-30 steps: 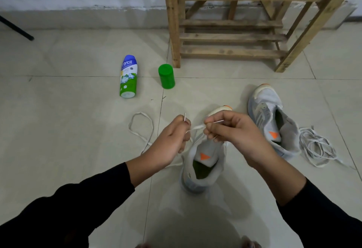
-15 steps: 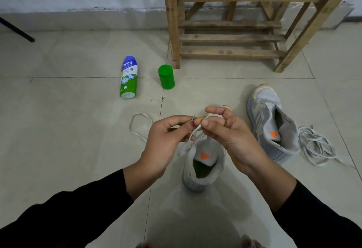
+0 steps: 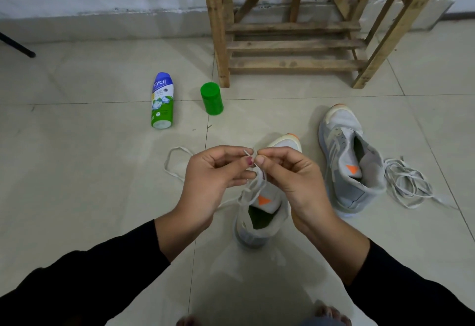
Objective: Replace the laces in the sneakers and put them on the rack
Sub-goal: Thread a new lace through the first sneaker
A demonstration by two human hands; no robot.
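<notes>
sneaker (image 3: pixel 259 210) toe toward rack (image 3: pixel 290 45), both hands pinching lace (image 3: pixel 250 156)

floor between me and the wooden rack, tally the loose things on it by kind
Grey-and-white mesh sneakers: 2 (near sneaker, far sneaker)
Plastic containers: 2 (blue-and-green bottle, green cylindrical tub)
White lace lots: 2 (white shoelace pinched by left hand and right hand, loose white lace heap)
Total: 6
</notes>
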